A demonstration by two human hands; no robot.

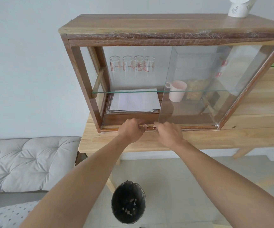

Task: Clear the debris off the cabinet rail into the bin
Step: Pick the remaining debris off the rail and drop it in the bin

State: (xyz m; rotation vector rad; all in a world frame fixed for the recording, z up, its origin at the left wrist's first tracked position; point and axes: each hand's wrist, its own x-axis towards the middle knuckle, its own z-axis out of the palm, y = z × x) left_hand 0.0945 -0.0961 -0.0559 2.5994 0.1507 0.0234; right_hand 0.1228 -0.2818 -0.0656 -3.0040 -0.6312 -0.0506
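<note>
We see both hands at the near bottom wooden rail [197, 127] of the brown glass-front cabinet [149, 27]. The left hand [131, 130] and the right hand [169, 134] pinch narrowly around small pale debris pieces [147, 126] lying on the rail between them. The round black bin [128, 202] stands on the floor below, nearer to us, with scraps inside.

Both arms reach forward, hands close together.
Left hand [131, 129] and right hand [169, 132] have fingers curled, apparently pinching; the fingertips are hidden.
</note>
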